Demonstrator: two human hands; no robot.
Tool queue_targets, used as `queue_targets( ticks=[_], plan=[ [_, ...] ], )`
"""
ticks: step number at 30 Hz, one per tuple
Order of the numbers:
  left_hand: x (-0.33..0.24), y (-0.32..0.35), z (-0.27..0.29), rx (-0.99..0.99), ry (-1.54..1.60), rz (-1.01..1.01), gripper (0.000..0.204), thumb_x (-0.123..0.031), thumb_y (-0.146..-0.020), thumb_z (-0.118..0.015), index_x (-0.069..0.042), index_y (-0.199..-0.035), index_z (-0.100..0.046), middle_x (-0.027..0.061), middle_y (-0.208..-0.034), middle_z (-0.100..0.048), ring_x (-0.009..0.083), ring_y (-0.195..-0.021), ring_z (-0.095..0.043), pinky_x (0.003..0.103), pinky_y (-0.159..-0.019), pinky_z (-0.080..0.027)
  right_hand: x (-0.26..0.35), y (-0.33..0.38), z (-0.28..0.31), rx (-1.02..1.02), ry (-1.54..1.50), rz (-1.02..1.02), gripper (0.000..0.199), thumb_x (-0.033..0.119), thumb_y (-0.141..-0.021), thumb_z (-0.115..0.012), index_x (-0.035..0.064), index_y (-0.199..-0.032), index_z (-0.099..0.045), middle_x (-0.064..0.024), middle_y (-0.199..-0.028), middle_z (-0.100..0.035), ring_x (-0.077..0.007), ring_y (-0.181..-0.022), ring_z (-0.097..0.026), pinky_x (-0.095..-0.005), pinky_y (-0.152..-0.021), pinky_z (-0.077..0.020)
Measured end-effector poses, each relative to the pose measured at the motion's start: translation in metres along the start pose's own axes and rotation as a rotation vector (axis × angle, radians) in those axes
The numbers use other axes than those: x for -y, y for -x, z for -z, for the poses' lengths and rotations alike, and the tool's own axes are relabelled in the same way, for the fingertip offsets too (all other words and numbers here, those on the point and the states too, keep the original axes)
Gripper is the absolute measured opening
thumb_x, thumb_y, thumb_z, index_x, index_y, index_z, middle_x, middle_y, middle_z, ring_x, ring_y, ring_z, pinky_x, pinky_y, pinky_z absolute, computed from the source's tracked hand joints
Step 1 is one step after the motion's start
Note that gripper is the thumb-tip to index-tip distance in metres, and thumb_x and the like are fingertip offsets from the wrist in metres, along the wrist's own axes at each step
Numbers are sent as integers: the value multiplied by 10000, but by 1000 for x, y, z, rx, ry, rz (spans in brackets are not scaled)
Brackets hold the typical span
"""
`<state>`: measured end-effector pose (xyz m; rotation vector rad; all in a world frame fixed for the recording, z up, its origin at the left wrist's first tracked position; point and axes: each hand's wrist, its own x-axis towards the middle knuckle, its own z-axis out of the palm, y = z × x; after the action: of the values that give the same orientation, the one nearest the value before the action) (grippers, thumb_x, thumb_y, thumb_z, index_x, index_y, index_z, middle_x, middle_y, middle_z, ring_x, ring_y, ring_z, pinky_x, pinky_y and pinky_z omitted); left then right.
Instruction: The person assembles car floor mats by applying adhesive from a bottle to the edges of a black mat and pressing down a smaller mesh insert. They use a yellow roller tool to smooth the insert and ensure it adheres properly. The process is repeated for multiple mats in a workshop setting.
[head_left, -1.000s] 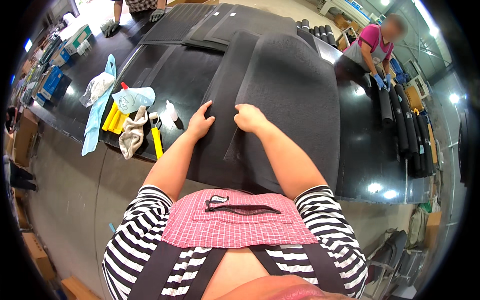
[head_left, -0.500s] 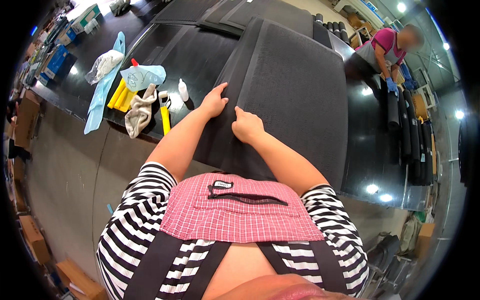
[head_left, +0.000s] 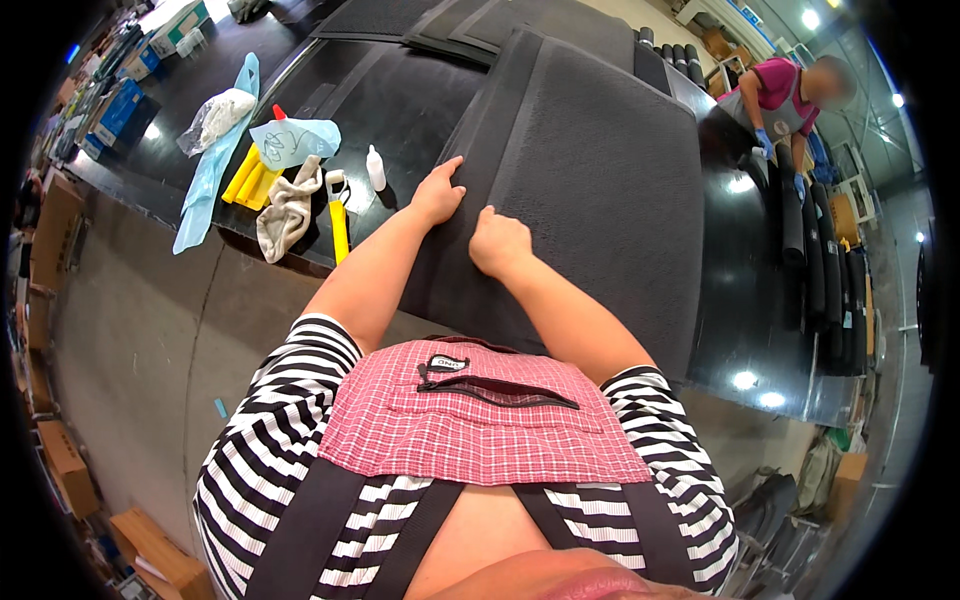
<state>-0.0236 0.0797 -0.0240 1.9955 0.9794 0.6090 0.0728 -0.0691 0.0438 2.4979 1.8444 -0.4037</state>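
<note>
A large black textured mat [head_left: 610,190] lies before me on the dark table, with a smoother border strip [head_left: 503,130] along its left side. My left hand [head_left: 438,194] rests at the strip's left edge, index finger stretched out and thumb apart. My right hand [head_left: 500,243] is curled on the mat just right of it, one digit pointing up along the strip's inner line; its palm side is hidden, so I cannot tell whether it pinches the material. Left of my left hand stand a small white bottle [head_left: 375,170] and a yellow-handled tool [head_left: 339,225].
A beige cloth [head_left: 288,215], yellow pieces [head_left: 252,180], a pale blue sheet [head_left: 295,142] and a long light-blue plastic strip [head_left: 203,195] lie at the left. More black mats [head_left: 560,40] lie beyond. At the right, a blue-gloved co-worker [head_left: 775,100] bends over black rolls [head_left: 820,250].
Both my hands stay close to the strip; the right hand's fingers look more curled. The view has shifted slightly. The co-worker's gloved hands have moved apart, and one holds a small white thing.
</note>
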Motion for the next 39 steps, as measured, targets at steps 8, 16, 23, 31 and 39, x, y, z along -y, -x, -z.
queue_targets(
  ticks=[8, 16, 23, 31, 39],
  plan=[
    [-1, 5, 5, -10, -26, -2, 658, -144, -887, -686, -78, -1511, -488, 202, -1492, -543, 344, -1383, -514, 395, -1155, -408, 15, -3, 7, 5, -149, -61, 338, 139, -938, -470, -66, -1154, -631, -267, -1072, -730, -407, -1029, -723, -469, -932, -561],
    [-1, 9, 4, -11, -37, 24, 658, -146, -891, -694, -103, -1515, -489, 181, -1496, -548, 332, -1387, -514, 393, -1155, -413, 10, -13, 15, 105, -54, -84, 487, 179, -969, -474, -116, -1351, -544, -240, -1178, -723, -355, -1069, -731, -432, -897, -586],
    [-11, 12, 5, -14, -27, 36, 644, -148, -894, -694, -103, -1506, -497, 181, -1488, -555, 336, -1377, -521, 392, -1151, -419, 4, -12, 11, 71, -111, -78, 403, 171, -954, -486, -92, -1243, -583, -270, -1149, -719, -391, -1083, -717, -445, -937, -564],
    [2, 12, -4, -189, -161, -77, 567, -177, -823, -774, -47, -1353, -621, 209, -1349, -631, 374, -1274, -579, 427, -1106, -459, -1, -18, 13, 24, -172, -79, 431, 202, -930, -492, -98, -1223, -588, -303, -1154, -707, -438, -1115, -694, -481, -998, -527],
    [-31, 82, -1, -235, -506, -243, 431, -182, -853, -735, -99, -1274, -688, 240, -1465, -528, 409, -1354, -494, 456, -1154, -399, -5, -11, 2, -63, -35, 44, 739, 538, -919, -654, -98, -1282, -556, -268, -1140, -719, -406, -1051, -721, -479, -918, -566]
  ],
)
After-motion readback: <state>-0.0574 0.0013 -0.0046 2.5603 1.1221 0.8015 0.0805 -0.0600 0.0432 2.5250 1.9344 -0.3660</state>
